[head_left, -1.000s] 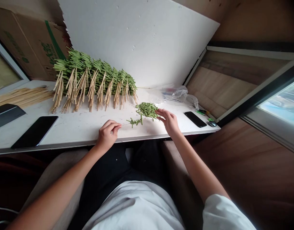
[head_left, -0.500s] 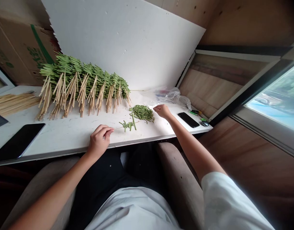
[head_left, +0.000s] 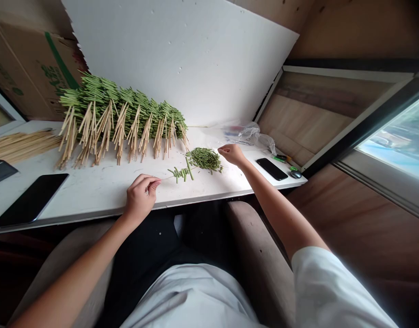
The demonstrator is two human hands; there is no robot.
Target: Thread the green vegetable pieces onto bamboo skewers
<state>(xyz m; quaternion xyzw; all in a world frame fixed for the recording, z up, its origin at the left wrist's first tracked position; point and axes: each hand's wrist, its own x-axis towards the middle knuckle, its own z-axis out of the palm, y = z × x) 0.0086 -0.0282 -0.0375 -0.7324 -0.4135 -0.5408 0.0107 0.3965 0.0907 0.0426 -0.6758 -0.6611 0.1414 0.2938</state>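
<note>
My left hand (head_left: 142, 195) pinches the near end of a thin wooden skewer, which points right over the white table. Several short green bean pieces (head_left: 182, 173) are threaded across the skewer. Beyond its tip lies a loose pile of cut green pieces (head_left: 205, 158). At the right edge of this pile is my right hand (head_left: 231, 154), its fingers closed; whatever they may hold is too small to make out. A large stack of filled green skewers (head_left: 127, 111) stands at the back left, bare stick ends towards me.
Bare sticks (head_left: 23, 145) lie at the far left, behind a large black tablet or phone (head_left: 30, 200). A black phone (head_left: 271, 169), a small dark mouse-like object (head_left: 296, 174) and clear plastic (head_left: 253, 134) are on the right. The table's front edge (head_left: 195, 199) runs before my lap.
The view has shifted slightly. Both hands keep nearly the same places, and the skewer with its green pieces is tilted slightly differently.
</note>
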